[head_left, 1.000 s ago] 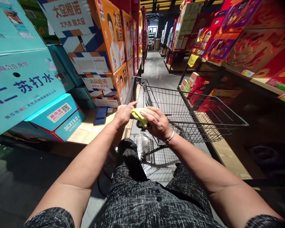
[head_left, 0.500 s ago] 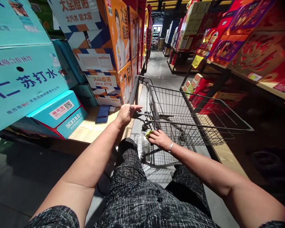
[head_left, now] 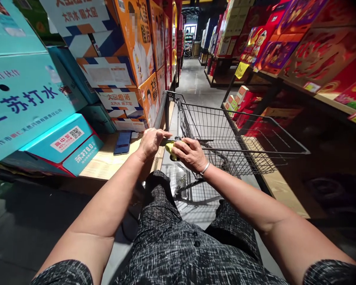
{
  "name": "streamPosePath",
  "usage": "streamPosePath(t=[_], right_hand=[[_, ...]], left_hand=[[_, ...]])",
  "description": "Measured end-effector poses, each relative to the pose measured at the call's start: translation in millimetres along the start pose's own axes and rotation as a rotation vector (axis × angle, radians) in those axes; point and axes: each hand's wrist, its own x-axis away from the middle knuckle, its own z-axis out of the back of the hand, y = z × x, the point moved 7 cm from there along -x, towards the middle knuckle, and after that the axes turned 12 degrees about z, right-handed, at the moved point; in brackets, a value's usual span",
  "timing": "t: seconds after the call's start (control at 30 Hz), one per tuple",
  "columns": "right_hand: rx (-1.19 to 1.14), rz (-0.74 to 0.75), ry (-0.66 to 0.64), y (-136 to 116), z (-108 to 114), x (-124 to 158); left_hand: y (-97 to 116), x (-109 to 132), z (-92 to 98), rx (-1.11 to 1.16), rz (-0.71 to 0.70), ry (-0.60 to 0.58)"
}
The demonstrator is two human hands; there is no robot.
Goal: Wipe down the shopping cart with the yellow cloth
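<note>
A grey wire shopping cart (head_left: 225,130) stands in front of me, turned so its basket points to the right. My left hand (head_left: 151,143) is closed around the left part of the cart's handle. In my right hand (head_left: 192,155) is a yellow-green cloth (head_left: 170,149), pressed against the handle bar just right of the left hand. The fingers of the right hand curl over the cloth and hide part of the bar.
A smartphone (head_left: 123,143) lies on a low wooden shelf (head_left: 99,164) at left, beside turquoise cartons (head_left: 62,144) and stacked orange cartons (head_left: 146,95). Red gift boxes (head_left: 317,55) fill the right shelves. The aisle floor (head_left: 192,75) runs ahead between them.
My right hand has risen with the cloth from below the handle onto the bar, close to my left hand. The left hand keeps its grip. The view has shifted slightly.
</note>
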Motion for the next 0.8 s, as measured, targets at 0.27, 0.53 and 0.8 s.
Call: streamPosePath(t=[0.27, 0.53, 0.8], right_hand=[[-0.001, -0.089, 0.014, -3, -31, 43], [0.027, -0.215, -0.208, -19, -65, 144], [-0.123, -0.353, 0.141, 14, 15, 62]], left_hand=[[-4, -2, -4.3, -0.070, -0.030, 0.032], [1, -1, -10.2, -0.327, -0.031, 0.063], [43, 4, -24.0, -0.460, -0.108, 0.042]])
